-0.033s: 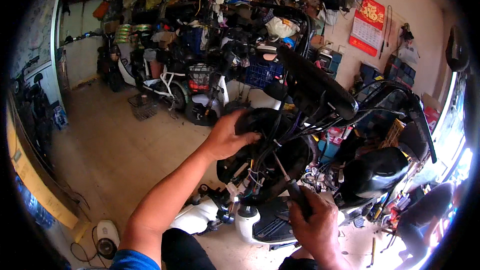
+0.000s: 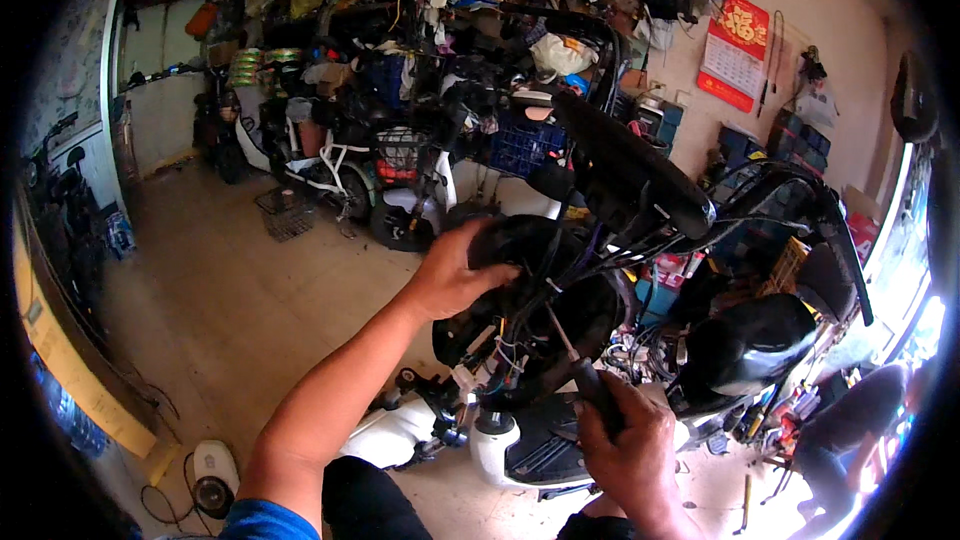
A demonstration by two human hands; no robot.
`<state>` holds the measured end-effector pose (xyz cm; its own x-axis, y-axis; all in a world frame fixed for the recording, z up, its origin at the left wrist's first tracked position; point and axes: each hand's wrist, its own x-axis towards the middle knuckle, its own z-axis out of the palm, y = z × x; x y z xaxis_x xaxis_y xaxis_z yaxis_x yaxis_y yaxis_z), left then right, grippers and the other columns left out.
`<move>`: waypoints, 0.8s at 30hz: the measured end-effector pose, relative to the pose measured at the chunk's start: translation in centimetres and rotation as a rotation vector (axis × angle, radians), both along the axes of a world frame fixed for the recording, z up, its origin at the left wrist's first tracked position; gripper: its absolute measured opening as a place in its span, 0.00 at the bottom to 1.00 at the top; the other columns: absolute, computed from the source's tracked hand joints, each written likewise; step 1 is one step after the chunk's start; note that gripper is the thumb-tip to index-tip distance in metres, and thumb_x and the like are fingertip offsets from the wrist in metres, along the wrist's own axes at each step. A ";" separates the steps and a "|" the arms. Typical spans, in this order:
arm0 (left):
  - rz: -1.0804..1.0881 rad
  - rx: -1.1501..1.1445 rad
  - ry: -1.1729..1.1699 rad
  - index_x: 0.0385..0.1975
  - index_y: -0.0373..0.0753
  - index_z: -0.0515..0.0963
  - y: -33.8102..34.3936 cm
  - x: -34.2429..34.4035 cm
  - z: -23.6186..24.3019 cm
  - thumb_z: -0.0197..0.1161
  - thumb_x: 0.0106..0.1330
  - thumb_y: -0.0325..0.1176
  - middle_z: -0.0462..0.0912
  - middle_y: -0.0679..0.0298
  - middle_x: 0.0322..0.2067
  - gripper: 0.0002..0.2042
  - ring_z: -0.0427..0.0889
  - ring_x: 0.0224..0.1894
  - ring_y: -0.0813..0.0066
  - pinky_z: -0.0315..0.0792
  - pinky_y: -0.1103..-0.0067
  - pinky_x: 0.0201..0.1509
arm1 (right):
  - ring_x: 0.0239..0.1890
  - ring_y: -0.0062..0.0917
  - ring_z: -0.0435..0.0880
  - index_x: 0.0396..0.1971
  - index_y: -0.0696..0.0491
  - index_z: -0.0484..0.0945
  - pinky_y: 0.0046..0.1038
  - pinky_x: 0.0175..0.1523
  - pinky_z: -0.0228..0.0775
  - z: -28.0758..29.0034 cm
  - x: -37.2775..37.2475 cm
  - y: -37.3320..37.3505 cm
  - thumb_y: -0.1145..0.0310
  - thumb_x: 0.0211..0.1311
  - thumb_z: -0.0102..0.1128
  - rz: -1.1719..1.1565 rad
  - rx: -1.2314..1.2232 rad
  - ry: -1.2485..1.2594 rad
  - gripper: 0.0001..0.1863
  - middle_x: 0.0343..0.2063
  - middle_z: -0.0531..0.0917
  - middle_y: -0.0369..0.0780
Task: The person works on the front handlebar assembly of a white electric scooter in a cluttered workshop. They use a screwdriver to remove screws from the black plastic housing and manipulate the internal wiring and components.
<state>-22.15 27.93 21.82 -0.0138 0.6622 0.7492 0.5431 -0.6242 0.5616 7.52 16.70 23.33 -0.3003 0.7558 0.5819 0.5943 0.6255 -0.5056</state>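
Note:
My left hand (image 2: 455,272) grips the edge of a black plastic cover (image 2: 530,235) at the front of a partly opened electric scooter, its thumb bent over the near side. In my right hand (image 2: 640,450) is a screwdriver (image 2: 597,402), fingers wrapped round its black handle. The shaft slants up and left into the scooter's dark opening; its tip is lost among the cables. Loose wires and white connectors (image 2: 467,380) hang out below my left hand. Above both hands runs the black handlebar part (image 2: 640,175) with several cables (image 2: 610,262). The white footboard section (image 2: 493,450) lies below.
A rounded black seat-like part (image 2: 755,340) is to the right. Behind stand parked scooters (image 2: 350,180), a blue crate (image 2: 525,145) and crowded shelves. A wire basket (image 2: 285,215) lies on the floor (image 2: 240,290). At the lower right a person (image 2: 855,430) bends down.

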 end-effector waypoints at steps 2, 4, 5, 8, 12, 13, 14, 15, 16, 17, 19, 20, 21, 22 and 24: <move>0.005 0.051 -0.014 0.60 0.30 0.73 0.3 -0.1 -0.4 0.77 0.61 0.41 0.85 0.49 0.51 0.32 0.84 0.55 0.59 0.74 0.69 0.62 | 0.25 0.34 0.84 0.47 0.60 0.84 0.31 0.33 0.74 0.1 0.0 -0.1 0.69 0.60 0.69 -0.010 -0.055 0.015 0.17 0.25 0.86 0.48; -0.049 0.031 -0.062 0.61 0.31 0.73 0.3 -0.1 -0.5 0.77 0.61 0.40 0.85 0.51 0.51 0.31 0.84 0.54 0.63 0.74 0.70 0.61 | 0.26 0.34 0.84 0.47 0.60 0.84 0.33 0.34 0.74 1.0 -0.3 -0.7 0.70 0.60 0.68 -0.038 -0.197 0.023 0.17 0.26 0.86 0.48; -0.079 0.017 -0.087 0.61 0.31 0.73 0.3 -0.1 -0.6 0.77 0.62 0.39 0.85 0.53 0.51 0.31 0.84 0.54 0.65 0.74 0.71 0.61 | 0.27 0.35 0.85 0.47 0.60 0.84 0.33 0.34 0.75 1.0 -0.4 -0.8 0.70 0.60 0.68 -0.030 -0.187 0.044 0.16 0.26 0.86 0.48; -0.087 -0.014 -0.122 0.60 0.32 0.74 -0.2 0.2 -0.3 0.76 0.62 0.37 0.86 0.56 0.50 0.29 0.83 0.53 0.71 0.74 0.73 0.61 | 0.27 0.39 0.86 0.46 0.59 0.84 0.35 0.34 0.75 0.8 -0.6 -0.8 0.70 0.60 0.67 -0.007 -0.121 0.055 0.15 0.27 0.86 0.48; -0.070 -0.013 -0.089 0.59 0.33 0.75 -0.2 0.1 -0.3 0.76 0.62 0.37 0.86 0.57 0.50 0.28 0.82 0.53 0.72 0.74 0.74 0.61 | 0.27 0.42 0.86 0.44 0.59 0.84 0.35 0.34 0.76 0.5 -0.5 -0.2 0.70 0.61 0.67 0.030 0.036 -0.015 0.13 0.28 0.86 0.49; -0.090 -0.019 -0.111 0.59 0.33 0.75 0.0 0.0 -0.5 0.76 0.62 0.37 0.86 0.57 0.50 0.28 0.82 0.53 0.72 0.74 0.74 0.61 | 0.27 0.43 0.86 0.44 0.59 0.84 0.35 0.33 0.76 0.4 -0.5 -0.1 0.71 0.61 0.67 0.042 0.068 -0.022 0.13 0.28 0.87 0.49; -0.113 -0.023 -0.133 0.59 0.33 0.75 0.1 0.0 -0.6 0.76 0.62 0.37 0.86 0.57 0.50 0.28 0.82 0.53 0.72 0.74 0.74 0.61 | 0.27 0.42 0.87 0.44 0.60 0.84 0.35 0.34 0.76 0.5 -0.5 -0.2 0.71 0.61 0.67 0.037 0.023 -0.015 0.13 0.29 0.87 0.49; -0.116 -0.020 -0.128 0.59 0.33 0.75 0.1 0.0 -0.5 0.76 0.62 0.37 0.86 0.57 0.50 0.28 0.83 0.53 0.72 0.74 0.74 0.61 | 0.28 0.42 0.87 0.45 0.60 0.84 0.35 0.34 0.76 0.7 -0.5 -0.3 0.71 0.61 0.67 0.032 -0.022 -0.009 0.14 0.29 0.87 0.50; -0.119 -0.017 -0.124 0.59 0.33 0.75 0.1 0.1 -0.5 0.76 0.63 0.37 0.86 0.57 0.51 0.28 0.83 0.54 0.71 0.74 0.73 0.61 | 0.28 0.41 0.87 0.45 0.60 0.84 0.34 0.34 0.77 0.8 -0.5 -0.4 0.71 0.61 0.67 0.026 -0.066 -0.003 0.14 0.29 0.87 0.50; -0.117 -0.018 -0.118 0.59 0.33 0.75 0.1 0.0 -0.5 0.76 0.63 0.38 0.86 0.56 0.51 0.28 0.83 0.54 0.70 0.74 0.73 0.61 | 0.29 0.40 0.88 0.45 0.60 0.84 0.34 0.35 0.77 0.8 -0.5 -0.3 0.71 0.61 0.67 0.020 -0.100 0.012 0.15 0.29 0.87 0.50; -0.119 -0.027 -0.112 0.60 0.33 0.75 0.2 -0.1 -0.6 0.76 0.63 0.38 0.86 0.56 0.52 0.28 0.83 0.54 0.69 0.74 0.73 0.62 | 0.30 0.39 0.88 0.46 0.61 0.84 0.34 0.36 0.78 0.8 -0.5 -0.1 0.70 0.61 0.67 0.009 -0.167 0.042 0.15 0.30 0.87 0.51; -0.126 -0.028 -0.112 0.60 0.33 0.75 0.2 -0.1 -0.6 0.75 0.63 0.39 0.86 0.55 0.52 0.28 0.83 0.55 0.68 0.74 0.72 0.62 | 0.30 0.38 0.89 0.47 0.62 0.84 0.33 0.36 0.78 0.6 -0.5 -0.1 0.70 0.61 0.67 0.016 -0.134 0.047 0.16 0.30 0.87 0.51; -0.122 -0.019 -0.101 0.61 0.33 0.74 0.3 -0.2 -0.6 0.75 0.63 0.39 0.86 0.55 0.52 0.29 0.83 0.55 0.67 0.74 0.72 0.62 | 0.30 0.37 0.89 0.47 0.62 0.84 0.33 0.36 0.78 0.2 -0.4 0.1 0.70 0.61 0.67 0.023 -0.101 0.052 0.16 0.30 0.88 0.51; -0.119 -0.010 -0.090 0.61 0.33 0.74 0.3 -0.3 -0.7 0.75 0.63 0.40 0.85 0.54 0.53 0.29 0.84 0.55 0.67 0.74 0.72 0.62 | 0.30 0.36 0.89 0.47 0.62 0.84 0.33 0.37 0.79 -0.3 -0.3 0.3 0.70 0.61 0.68 0.030 -0.069 0.057 0.17 0.30 0.88 0.50; -0.108 -0.007 -0.067 0.63 0.32 0.73 0.2 -0.2 -0.5 0.75 0.64 0.39 0.84 0.56 0.53 0.30 0.83 0.56 0.67 0.73 0.72 0.63 | 0.30 0.35 0.89 0.47 0.62 0.84 0.32 0.37 0.78 -1.1 -0.2 0.7 0.70 0.61 0.68 0.039 -0.039 0.083 0.17 0.30 0.88 0.50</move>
<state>-22.38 28.10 21.30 0.0083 0.6679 0.7442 0.4338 -0.6730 0.5991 7.31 17.36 22.18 -0.2821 0.7669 0.5764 0.5249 0.6263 -0.5764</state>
